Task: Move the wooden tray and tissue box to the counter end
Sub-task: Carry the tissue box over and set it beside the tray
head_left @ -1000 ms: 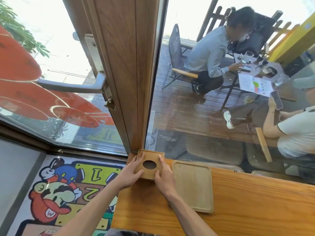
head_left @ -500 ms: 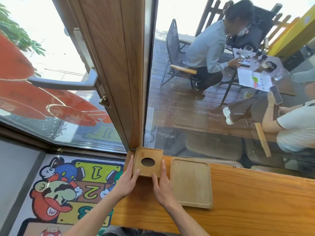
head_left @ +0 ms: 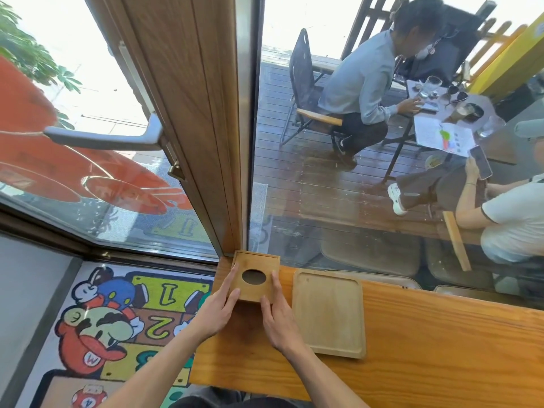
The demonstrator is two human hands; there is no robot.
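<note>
The tissue box (head_left: pixel 256 262), a square wooden box with an oval hole on top, stands at the far left end of the wooden counter (head_left: pixel 426 354), against the door post. My left hand (head_left: pixel 217 310) lies flat along its left side, thumb at the front corner. My right hand (head_left: pixel 276 316) presses its right side, thumb on the front edge. The wooden tray (head_left: pixel 328 312), pale and empty with a raised rim, lies flat just right of the box, touching neither hand.
A wooden door frame (head_left: pixel 188 113) with a metal handle (head_left: pixel 100 139) rises behind the box. Glass runs along the counter's far edge. Outside, two people sit at a small table (head_left: pixel 459 113). Left of the counter is a cartoon floor mat (head_left: pixel 117 319).
The tissue box has gone from slightly tilted to square against the post at the counter's end. Both hands stay at its sides, fingers straighter. The tray has not moved.
</note>
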